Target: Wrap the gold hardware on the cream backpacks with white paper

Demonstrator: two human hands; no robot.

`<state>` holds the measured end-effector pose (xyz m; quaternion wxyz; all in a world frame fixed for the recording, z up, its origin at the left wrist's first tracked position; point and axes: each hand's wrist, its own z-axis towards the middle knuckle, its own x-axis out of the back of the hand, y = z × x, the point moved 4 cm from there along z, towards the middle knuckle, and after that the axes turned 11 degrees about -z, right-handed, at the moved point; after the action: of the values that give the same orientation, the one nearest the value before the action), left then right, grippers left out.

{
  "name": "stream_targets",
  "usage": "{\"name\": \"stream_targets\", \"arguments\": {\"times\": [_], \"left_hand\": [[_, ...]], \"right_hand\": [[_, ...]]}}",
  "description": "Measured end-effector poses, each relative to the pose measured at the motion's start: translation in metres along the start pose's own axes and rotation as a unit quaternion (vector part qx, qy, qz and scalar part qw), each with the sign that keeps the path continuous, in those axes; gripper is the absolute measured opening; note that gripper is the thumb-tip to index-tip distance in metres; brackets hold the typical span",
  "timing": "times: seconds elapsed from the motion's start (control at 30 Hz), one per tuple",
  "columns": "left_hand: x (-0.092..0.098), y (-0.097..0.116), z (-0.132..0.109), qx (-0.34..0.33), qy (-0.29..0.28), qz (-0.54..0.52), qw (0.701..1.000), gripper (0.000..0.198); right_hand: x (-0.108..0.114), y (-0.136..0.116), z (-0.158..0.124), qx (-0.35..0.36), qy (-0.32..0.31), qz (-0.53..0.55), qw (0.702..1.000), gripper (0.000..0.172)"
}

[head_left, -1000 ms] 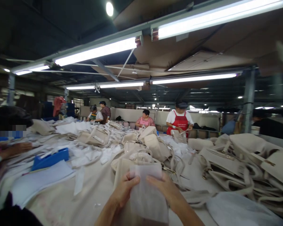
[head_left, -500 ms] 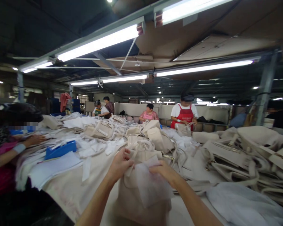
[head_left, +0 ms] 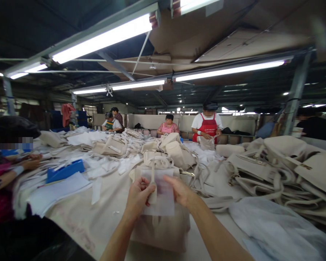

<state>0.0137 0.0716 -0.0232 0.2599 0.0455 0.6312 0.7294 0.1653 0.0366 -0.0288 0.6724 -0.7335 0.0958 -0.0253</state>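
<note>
A cream handbag (head_left: 163, 228) stands upright on the table right in front of me. Over its upper front hangs a thin white sheet (head_left: 163, 197), and a cream handle strap (head_left: 153, 185) crosses that sheet. My left hand (head_left: 137, 197) is closed on the sheet's left edge beside the strap. My right hand (head_left: 180, 190) pinches the sheet's upper right edge. Both forearms reach in from the bottom of the view.
Piles of cream bags (head_left: 274, 170) and white wrapping (head_left: 271, 228) cover the long table. A blue tray (head_left: 65, 171) and white sheets (head_left: 57, 190) lie at the left, beside a seated person's arm (head_left: 13, 170). Several other workers (head_left: 208, 127) stand at the far end.
The sheet has gone from bunched against the bag to held flat over its front, with the handle strap now lying across it. My hands stay on its two edges.
</note>
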Motion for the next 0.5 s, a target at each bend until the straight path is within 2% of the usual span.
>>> {"name": "stream_targets", "arguments": {"times": [0.13, 0.23, 0.33, 0.5], "left_hand": [[0.002, -0.019, -0.003, -0.004, 0.017, 0.005, 1.000, 0.046], [0.002, -0.022, -0.005, -0.018, 0.018, 0.014, 1.000, 0.045], [0.004, -0.022, -0.008, -0.021, 0.020, 0.018, 0.999, 0.043], [0.016, -0.026, -0.019, -0.086, 0.078, 0.105, 0.988, 0.032]], "right_hand": [[-0.008, -0.002, 0.000, -0.004, -0.009, 0.008, 1.000, 0.023], [-0.012, -0.004, 0.005, 0.013, 0.008, 0.011, 1.000, 0.020], [-0.015, -0.004, 0.009, 0.031, 0.030, 0.010, 0.999, 0.026], [-0.018, -0.005, 0.010, 0.050, 0.053, 0.007, 0.997, 0.033]]}}
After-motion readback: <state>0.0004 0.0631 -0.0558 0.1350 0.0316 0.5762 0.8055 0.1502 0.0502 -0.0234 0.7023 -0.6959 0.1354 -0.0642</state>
